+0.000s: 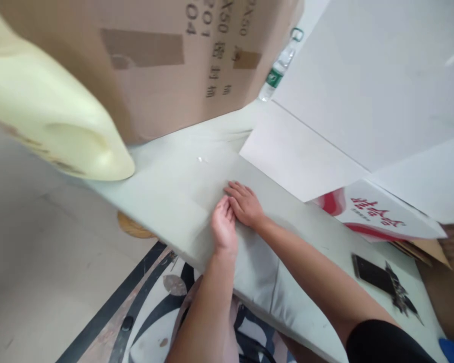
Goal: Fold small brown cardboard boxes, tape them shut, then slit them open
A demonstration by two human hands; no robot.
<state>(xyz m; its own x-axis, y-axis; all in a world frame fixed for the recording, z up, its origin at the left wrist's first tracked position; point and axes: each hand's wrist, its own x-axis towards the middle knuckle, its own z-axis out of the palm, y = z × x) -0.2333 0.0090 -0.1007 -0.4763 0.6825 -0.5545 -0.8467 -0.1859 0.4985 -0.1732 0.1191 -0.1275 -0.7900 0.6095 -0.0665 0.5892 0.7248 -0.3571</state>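
Observation:
My right hand (pixel 246 204) lies palm down on the pale table (pixel 166 186), its fingers stretched out and slightly apart. Beside it, my left hand (pixel 224 226) rests on its edge with the palm turned up and the fingers loosely bent. The fingertips of the left touch the thumb side of the right. Neither hand shows anything held. A tiny shiny scrap (pixel 200 160) lies on the table beyond them.
A large taped cardboard box (pixel 155 91) stands at the back, with a pale yellow plastic object (pixel 71 111) at its left. Right of it are a water bottle (pixel 274 75), white boards (pixel 363 85), a red-and-white carton (pixel 378 212), a phone (pixel 373 273) and keys (pixel 399 292).

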